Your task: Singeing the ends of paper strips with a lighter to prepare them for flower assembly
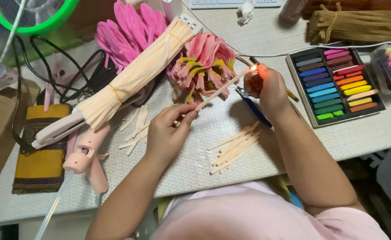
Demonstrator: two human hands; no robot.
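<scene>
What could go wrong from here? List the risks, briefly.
1. The flame in the right hand burns close to its fingers; a burn seems possible.
2. The cream strip held by the left hand could catch fire.
3. The pink petal bundles lie near the flame and might ignite.

Pastel chalk box sits at 3 o'clock, pink glue gun at 8, green fan way up at 11.
</scene>
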